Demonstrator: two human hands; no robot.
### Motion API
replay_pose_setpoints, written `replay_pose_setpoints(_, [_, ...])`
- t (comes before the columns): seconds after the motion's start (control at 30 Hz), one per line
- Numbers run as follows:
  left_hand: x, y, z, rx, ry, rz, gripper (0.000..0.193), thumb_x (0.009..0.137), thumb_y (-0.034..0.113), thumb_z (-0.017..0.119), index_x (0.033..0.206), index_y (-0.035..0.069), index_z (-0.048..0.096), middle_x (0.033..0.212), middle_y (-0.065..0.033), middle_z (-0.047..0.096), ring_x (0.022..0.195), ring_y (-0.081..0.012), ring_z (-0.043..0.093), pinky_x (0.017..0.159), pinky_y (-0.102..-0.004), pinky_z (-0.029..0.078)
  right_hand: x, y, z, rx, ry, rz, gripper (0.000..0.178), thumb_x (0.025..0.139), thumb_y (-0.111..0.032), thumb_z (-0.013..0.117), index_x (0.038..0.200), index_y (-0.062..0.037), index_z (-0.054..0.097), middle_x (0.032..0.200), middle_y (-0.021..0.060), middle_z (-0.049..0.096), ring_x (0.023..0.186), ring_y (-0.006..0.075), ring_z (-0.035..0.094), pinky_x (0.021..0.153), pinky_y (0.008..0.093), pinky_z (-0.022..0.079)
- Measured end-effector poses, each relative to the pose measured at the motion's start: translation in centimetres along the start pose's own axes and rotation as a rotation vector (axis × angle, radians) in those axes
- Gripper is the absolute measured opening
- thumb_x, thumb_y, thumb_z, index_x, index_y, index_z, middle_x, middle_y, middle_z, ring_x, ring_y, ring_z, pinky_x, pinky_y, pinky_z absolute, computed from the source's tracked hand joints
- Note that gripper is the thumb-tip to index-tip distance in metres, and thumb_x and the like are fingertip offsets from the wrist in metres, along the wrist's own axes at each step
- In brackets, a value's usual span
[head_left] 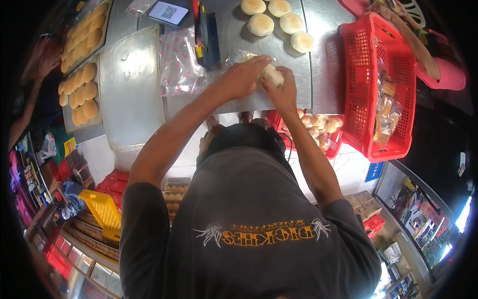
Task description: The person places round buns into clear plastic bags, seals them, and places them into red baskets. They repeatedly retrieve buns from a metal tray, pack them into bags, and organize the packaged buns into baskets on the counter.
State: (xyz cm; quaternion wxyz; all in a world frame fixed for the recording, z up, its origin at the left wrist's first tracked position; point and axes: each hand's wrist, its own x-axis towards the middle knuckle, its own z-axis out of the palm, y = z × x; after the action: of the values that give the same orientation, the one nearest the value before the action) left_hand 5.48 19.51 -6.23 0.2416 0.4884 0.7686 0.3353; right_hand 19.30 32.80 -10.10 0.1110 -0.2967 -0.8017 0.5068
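Over the front edge of the steel table [233, 105], both of my hands meet around a pale bun in a clear plastic bag [272, 75]. My left hand [247, 75] closes on its far left side, with clear film [240, 57] showing beyond the fingers. My right hand [282, 92] pinches the near right end. Part of the bun is hidden behind my fingers. Several loose round buns [261, 25] with lightly browned tops lie on the table beyond. Left of my hands, flat clear bags with pink print [181, 65] lie beside a dark upright bag-sealing device [208, 45].
A phone [168, 13] lies at the back. Trays of buns [84, 37] and a bare metal tray [132, 89] are on the left. A tall red basket [354, 89] with wrapped breads stands right. Another red crate [332, 149] of breads sits below. A co-worker's arm [418, 50] reaches in at far right.
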Motion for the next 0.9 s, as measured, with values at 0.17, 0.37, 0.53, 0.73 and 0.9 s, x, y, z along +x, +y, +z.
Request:
replay_pose_setpoints(0.17, [2.7, 2.7, -2.2, 0.063, -0.133, -0.046, 0.071, 0.079, -0.002, 0.063, 0.148, 0.004, 0.048, 0.15, -0.0197, 0.052, 0.137, -0.0362, 0.052, 0.114, -0.0424, 0.043, -0.2, -2.3, -1.4, -0.269, 0.04, -0.491, 0.068, 0.076, -0.006, 0.084, 0.138, -0.0046, 0.055, 0.142, 0.0235, 0.052, 0.131, 0.0423, 0.05, 0.108, 0.0473, 0.044])
replay_pose_setpoints(0.37, [2.4, 3.7, -1.5, 0.009, -0.142, 0.164, 0.069, 0.078, -0.005, 0.062, 0.145, 0.003, 0.05, 0.148, -0.0181, 0.054, 0.13, -0.0367, 0.057, 0.107, -0.0446, 0.049, -2.2, -2.8, -4.2, -0.399, -0.065, -0.536, 0.062, 0.079, 0.002, 0.078, 0.137, -0.0062, 0.059, 0.143, 0.0214, 0.054, 0.123, 0.0382, 0.059, 0.103, 0.0428, 0.05])
replay_pose_setpoints(0.53, [0.2, 7.8, -2.0, -0.17, -0.194, 0.148, 0.069, 0.078, -0.009, 0.059, 0.145, 0.009, 0.052, 0.15, -0.0124, 0.054, 0.114, -0.035, 0.067, 0.089, -0.0452, 0.058, -2.3, -2.2, -3.2, 0.489, 0.022, 0.201, 0.061, 0.081, -0.002, 0.077, 0.139, -0.002, 0.059, 0.138, 0.0179, 0.059, 0.122, 0.0322, 0.061, 0.1, 0.0431, 0.051])
replay_pose_setpoints(0.73, [-2.2, 4.8, -0.1, -0.117, 0.021, 0.053, 0.061, 0.08, -0.008, 0.058, 0.137, 0.011, 0.058, 0.153, -0.0092, 0.051, 0.109, -0.0345, 0.069, 0.085, -0.0461, 0.059, -2.6, 0.5, -1.3, -0.098, 0.171, -0.299, 0.062, 0.082, -0.001, 0.076, 0.141, -0.0019, 0.057, 0.141, 0.0197, 0.057, 0.125, 0.0356, 0.059, 0.102, 0.0439, 0.051])
replay_pose_setpoints(0.9, [-2.2, 5.2, -1.2, 0.277, -0.04, -0.083, 0.047, 0.082, -0.005, 0.062, 0.128, 0.005, 0.062, 0.155, -0.0106, 0.048, 0.112, -0.0349, 0.067, 0.088, -0.0475, 0.058, -2.6, 0.3, -2.0, -0.323, -0.014, -0.409, 0.063, 0.079, 0.0, 0.077, 0.14, -0.0036, 0.057, 0.145, 0.0214, 0.053, 0.132, 0.0434, 0.052, 0.107, 0.0479, 0.048])
